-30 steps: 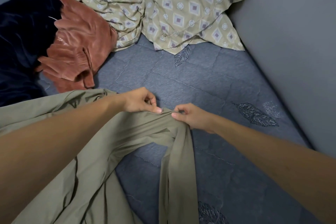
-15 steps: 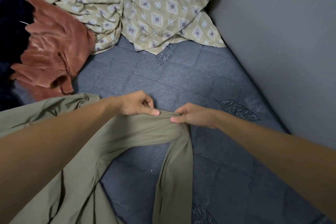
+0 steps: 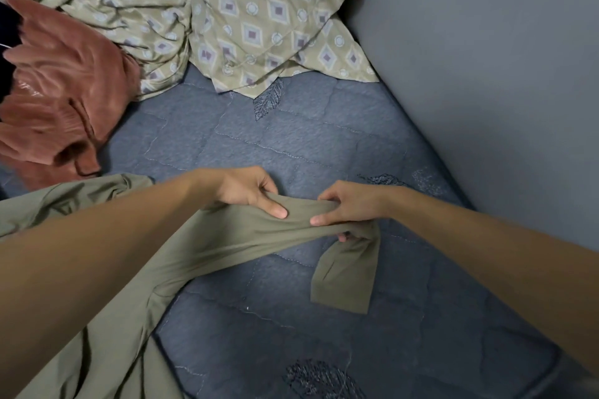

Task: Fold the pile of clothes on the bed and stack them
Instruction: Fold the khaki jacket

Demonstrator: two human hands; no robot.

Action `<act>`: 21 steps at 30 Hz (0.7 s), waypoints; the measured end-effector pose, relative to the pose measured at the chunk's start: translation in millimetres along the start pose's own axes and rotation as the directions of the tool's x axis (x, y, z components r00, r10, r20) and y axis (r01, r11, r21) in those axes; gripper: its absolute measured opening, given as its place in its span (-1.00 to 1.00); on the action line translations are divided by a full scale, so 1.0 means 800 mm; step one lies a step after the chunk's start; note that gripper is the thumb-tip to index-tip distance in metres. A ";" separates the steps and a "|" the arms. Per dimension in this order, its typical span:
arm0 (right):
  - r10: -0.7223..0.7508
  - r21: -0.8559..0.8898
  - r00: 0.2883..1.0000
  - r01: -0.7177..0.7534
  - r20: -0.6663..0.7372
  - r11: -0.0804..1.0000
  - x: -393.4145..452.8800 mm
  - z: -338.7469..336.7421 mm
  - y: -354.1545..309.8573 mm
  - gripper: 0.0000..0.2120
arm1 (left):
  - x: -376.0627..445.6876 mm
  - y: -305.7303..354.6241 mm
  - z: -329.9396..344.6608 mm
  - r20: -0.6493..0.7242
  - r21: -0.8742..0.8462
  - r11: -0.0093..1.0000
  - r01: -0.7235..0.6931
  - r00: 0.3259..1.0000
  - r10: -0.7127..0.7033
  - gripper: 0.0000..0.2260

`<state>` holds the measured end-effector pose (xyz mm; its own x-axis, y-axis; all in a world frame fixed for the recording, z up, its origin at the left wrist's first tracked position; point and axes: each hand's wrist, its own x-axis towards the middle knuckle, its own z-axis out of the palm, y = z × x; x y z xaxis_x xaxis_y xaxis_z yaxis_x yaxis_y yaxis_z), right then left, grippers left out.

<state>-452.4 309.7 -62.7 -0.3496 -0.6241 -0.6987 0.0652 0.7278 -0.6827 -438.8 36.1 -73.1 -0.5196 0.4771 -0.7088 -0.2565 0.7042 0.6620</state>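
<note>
Between the thumb and curled fingers of both hands runs a stretched band of the olive garment [image 3: 227,236]. One left hand [image 3: 249,191] pinches the cloth from above, thumb pressed flat on it. Just beside it, the right hand [image 3: 350,207] clenches the bunched cloth, and a short loose end hangs below its fingers onto the blue mattress [image 3: 291,146]. Behind the left arm the rest of the garment lies spread. Well beyond the fingertips sit a rust-coloured garment [image 3: 61,97] and a patterned beige cloth [image 3: 252,16], beside the grey wall [image 3: 486,58].
</note>
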 end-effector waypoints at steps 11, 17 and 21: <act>-0.065 -0.011 0.994 0.064 -0.086 0.998 -0.043 -0.020 0.026 -0.74 | 0.017 0.049 0.013 -0.099 0.114 0.992 -0.051 0.993 0.062 -0.70; -0.102 -0.053 0.964 0.092 -0.245 0.994 -0.064 -0.025 0.051 -0.70 | 0.021 0.072 0.027 -0.133 0.066 0.982 -0.175 0.974 0.182 -0.77; -0.112 -0.080 0.934 0.090 -0.339 0.993 -0.070 -0.030 0.064 -0.60 | 0.030 0.077 0.032 -0.228 0.080 0.978 -0.191 0.952 0.204 -0.73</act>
<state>-452.3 388.5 -53.5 -0.6504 -0.5686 -0.5038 -0.0416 0.6888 -0.7237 -446.2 104.3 -55.3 -0.7332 0.4779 -0.4837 -0.0867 0.6399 0.7636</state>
